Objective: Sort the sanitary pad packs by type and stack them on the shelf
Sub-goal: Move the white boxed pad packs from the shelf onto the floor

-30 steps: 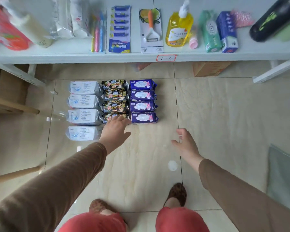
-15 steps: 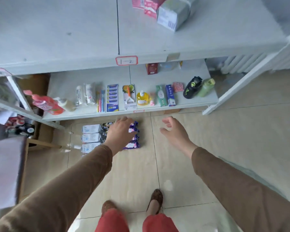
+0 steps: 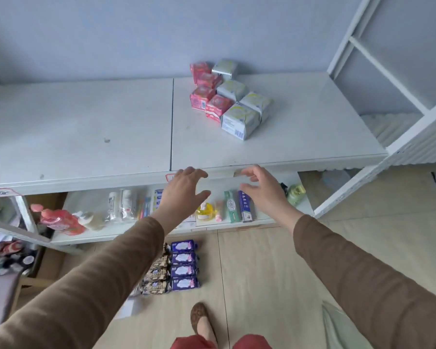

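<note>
Red packs (image 3: 207,93) and white-green packs (image 3: 242,109) sit clustered on the white upper shelf (image 3: 86,127) (right half, near the grey-blue wall). Purple packs (image 3: 185,264) line the beige tiled floor (image 3: 275,268). Left hand (image 3: 184,191) and right hand (image 3: 264,190) hover spread, empty.

Left hand (image 3: 184,190), right hand (image 3: 263,190) outstretched, fingers spread, empty.

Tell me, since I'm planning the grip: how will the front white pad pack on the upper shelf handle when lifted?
The front white pack looks soft-wrapped and puffy, so probably light and squashy. Its blocky shape suggests it won't roll; its film wrap may be slippery.
</note>
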Available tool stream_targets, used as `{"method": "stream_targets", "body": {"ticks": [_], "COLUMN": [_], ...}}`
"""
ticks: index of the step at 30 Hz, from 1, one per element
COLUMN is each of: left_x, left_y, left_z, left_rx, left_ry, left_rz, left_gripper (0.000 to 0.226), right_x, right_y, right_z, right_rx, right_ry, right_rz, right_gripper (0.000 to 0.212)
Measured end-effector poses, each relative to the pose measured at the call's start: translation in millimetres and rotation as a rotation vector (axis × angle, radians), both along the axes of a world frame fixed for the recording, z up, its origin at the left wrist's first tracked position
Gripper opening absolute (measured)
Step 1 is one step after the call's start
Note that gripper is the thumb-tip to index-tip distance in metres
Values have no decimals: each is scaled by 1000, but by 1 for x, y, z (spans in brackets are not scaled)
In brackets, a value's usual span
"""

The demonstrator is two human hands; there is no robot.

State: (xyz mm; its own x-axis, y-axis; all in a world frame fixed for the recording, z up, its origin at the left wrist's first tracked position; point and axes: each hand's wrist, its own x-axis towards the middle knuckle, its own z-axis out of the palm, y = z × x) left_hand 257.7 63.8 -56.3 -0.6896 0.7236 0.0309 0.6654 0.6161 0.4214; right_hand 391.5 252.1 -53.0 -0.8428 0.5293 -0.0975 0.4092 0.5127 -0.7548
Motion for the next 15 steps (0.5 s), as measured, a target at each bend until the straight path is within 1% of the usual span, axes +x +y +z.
{"method": "stream_targets", "body": {"ticks": [5, 10, 12, 15], "left_x": [-44, -79, -93, -112], "left_y": [44, 100, 127, 168], "left_z": [22, 30, 32, 31], "left_rx": [17, 29, 32, 49], "left_ry": [4, -9, -20, -33], "left_rz": [20, 38, 59, 104], "left_gripper": [44, 47, 48, 50], "right_x": [-39, -87, -106, -135], "right_y": [53, 123, 152, 193], "right_z": [14, 17, 14, 7], "right_rx": [32, -44, -92, -170], "right_ry": [15, -4, -8, -46], "right_rz": [-28, -171, -225, -291], "right_gripper": [36, 44, 53, 73]}}
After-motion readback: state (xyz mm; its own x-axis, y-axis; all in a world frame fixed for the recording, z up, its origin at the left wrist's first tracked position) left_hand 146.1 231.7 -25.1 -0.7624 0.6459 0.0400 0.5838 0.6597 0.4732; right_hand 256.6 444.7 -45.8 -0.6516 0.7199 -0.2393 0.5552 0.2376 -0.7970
